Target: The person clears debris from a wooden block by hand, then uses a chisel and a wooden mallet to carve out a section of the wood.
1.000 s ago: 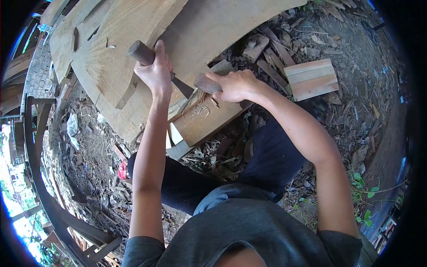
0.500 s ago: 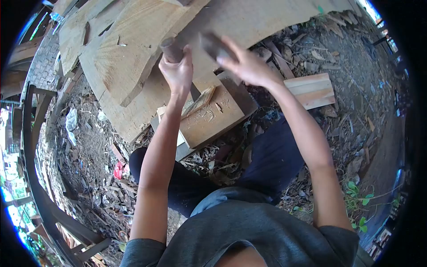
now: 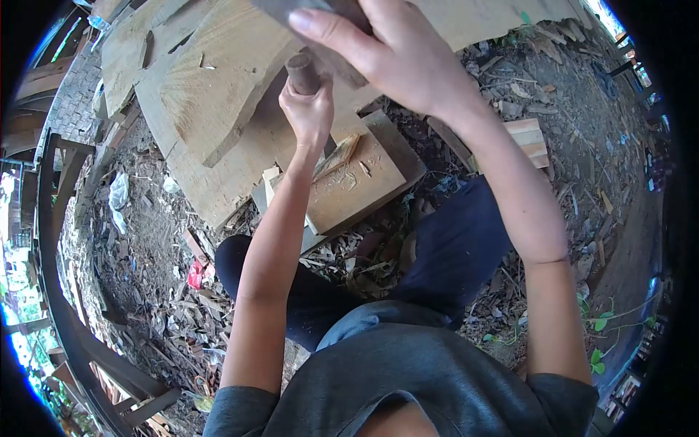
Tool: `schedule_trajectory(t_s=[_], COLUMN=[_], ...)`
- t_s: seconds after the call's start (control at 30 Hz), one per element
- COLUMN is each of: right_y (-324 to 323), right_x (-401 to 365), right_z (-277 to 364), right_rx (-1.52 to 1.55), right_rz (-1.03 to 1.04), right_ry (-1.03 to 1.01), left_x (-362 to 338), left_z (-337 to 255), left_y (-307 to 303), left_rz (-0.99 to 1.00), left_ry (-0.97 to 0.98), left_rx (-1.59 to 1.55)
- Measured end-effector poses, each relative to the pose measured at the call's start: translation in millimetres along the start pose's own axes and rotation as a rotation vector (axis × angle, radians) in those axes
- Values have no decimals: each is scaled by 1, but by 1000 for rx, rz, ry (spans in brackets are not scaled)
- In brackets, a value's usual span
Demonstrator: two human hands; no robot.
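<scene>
Gripping a round handle (image 3: 302,75) tight in the left hand (image 3: 307,109), partly hiding the dark blade (image 3: 330,144) by a wood strip (image 3: 342,154) near the left edge of the thick board (image 3: 378,173). Holding up a blurry block (image 3: 346,9), cut off on top, in the curled right hand (image 3: 408,58).

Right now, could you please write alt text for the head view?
A person's left hand grips a tool's round handle above a wood strip on a board; the right hand holds a dark block nearer the camera.

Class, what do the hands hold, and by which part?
Left hand: a tool, by its handle. Right hand: a block; the frame cuts it off, so which part cannot be told.
</scene>
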State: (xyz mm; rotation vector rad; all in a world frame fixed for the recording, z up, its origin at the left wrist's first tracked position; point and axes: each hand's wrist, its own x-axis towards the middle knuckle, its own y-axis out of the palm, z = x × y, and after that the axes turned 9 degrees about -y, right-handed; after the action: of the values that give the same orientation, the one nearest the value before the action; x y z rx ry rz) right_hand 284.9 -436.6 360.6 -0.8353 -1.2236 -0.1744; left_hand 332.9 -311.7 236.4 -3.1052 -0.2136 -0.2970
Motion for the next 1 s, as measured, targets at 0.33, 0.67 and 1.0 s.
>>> schedule_trajectory(t_s=[0.33,0.67,1.0], right_y=[-20,-14,-23], right_x=[31,22,36], right_z=[14,18,23], right_rx=[-56,-81,-98], right_rz=[454,494,869], right_ry=[153,162,348], left_x=[1,3,4], left_z=[4,4,13], left_y=[-1,-7,-13], left_rz=[10,-14,20], left_ry=[2,207,221], left_rx=[-16,-84,9])
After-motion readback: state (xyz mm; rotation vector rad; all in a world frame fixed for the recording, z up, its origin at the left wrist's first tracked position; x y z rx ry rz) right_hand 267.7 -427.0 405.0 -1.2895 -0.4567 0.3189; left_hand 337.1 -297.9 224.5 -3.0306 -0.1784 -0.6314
